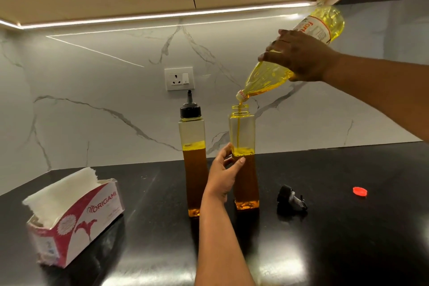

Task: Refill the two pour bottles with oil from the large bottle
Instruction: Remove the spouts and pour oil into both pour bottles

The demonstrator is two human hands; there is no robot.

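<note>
Your right hand grips the tilted large bottle so oil falls into the open bottle; your left hand clasps that bottle — steadying it against tipping.

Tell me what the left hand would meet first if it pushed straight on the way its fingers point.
The left hand already grips the open pour bottle, so nothing lies between. Pushing on, up and away, would press that bottle toward the marble wall behind it; the gap to the wall is hard to judge.
</note>
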